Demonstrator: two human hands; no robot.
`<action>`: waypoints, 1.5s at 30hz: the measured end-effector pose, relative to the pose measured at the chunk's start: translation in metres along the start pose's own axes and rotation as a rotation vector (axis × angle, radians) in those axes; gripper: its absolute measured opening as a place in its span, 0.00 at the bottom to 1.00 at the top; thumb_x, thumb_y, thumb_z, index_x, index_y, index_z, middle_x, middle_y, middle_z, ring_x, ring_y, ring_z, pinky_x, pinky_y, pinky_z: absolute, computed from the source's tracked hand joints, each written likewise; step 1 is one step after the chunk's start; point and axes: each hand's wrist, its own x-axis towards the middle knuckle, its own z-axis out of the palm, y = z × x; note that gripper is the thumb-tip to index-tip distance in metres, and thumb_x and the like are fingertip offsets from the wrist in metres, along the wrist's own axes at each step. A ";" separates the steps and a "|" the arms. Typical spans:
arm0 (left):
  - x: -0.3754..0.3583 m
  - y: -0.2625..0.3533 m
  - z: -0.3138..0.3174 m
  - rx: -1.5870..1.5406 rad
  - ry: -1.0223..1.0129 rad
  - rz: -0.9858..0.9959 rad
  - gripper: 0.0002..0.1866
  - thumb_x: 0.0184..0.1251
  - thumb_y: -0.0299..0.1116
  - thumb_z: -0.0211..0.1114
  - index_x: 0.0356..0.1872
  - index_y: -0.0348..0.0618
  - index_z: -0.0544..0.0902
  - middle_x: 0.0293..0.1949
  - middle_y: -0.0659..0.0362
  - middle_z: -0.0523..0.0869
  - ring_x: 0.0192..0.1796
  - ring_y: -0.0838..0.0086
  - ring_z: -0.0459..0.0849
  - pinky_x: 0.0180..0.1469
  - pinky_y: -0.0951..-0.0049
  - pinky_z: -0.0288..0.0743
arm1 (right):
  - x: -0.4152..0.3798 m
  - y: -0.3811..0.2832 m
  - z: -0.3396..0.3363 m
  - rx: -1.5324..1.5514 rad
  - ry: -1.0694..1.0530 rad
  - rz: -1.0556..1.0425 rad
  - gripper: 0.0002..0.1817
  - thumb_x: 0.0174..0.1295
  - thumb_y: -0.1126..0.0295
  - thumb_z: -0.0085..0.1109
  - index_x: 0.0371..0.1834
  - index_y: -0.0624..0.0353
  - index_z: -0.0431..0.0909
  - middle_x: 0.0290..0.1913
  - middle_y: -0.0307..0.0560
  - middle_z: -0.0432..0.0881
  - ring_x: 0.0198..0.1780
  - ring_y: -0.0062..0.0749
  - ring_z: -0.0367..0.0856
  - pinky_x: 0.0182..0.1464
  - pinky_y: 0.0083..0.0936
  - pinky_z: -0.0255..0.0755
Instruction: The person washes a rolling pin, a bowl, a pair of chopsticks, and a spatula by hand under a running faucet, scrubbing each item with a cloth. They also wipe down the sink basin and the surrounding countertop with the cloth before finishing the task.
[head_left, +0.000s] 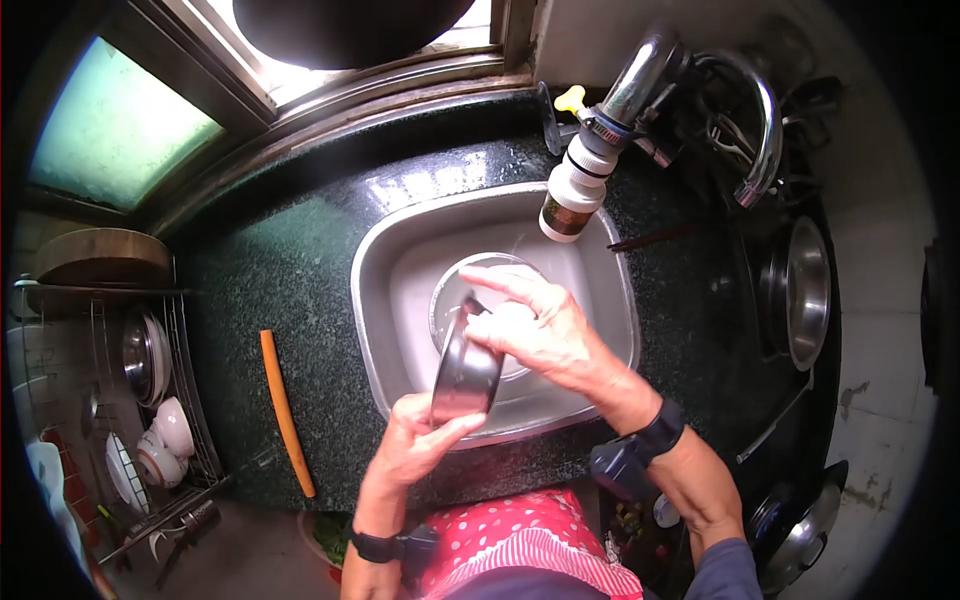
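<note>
A metal bowl point(468, 378) is tilted on its side above the near part of the sink point(400, 235), its outer wall facing me. My left hand point(425, 437) grips its lower edge, thumb on the outside. At the upper end, my right hand point(540, 325) holds the rim, with some fingers reaching over the far side, where their tips are partly hidden. Beneath my hands, a round shiny vessel point(440, 300) lies in the sink, largely covered by the right hand and the bowl.
A tap point(635, 85) with a white filter point(575, 190) hangs over the sink's back right. An orange stick point(287, 415) lies on the dark counter point(240, 310). Left is a dish rack point(190, 370) with bowls point(172, 428); right, a steel basin point(808, 295).
</note>
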 end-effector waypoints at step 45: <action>-0.010 0.016 0.007 -0.173 0.122 -0.076 0.25 0.69 0.21 0.55 0.67 0.32 0.65 0.41 0.56 0.84 0.45 0.78 0.80 0.53 0.75 0.75 | -0.028 0.096 0.000 -0.010 0.388 0.516 0.05 0.53 0.76 0.62 0.32 0.64 0.80 0.31 0.46 0.81 0.33 0.29 0.81 0.36 0.27 0.74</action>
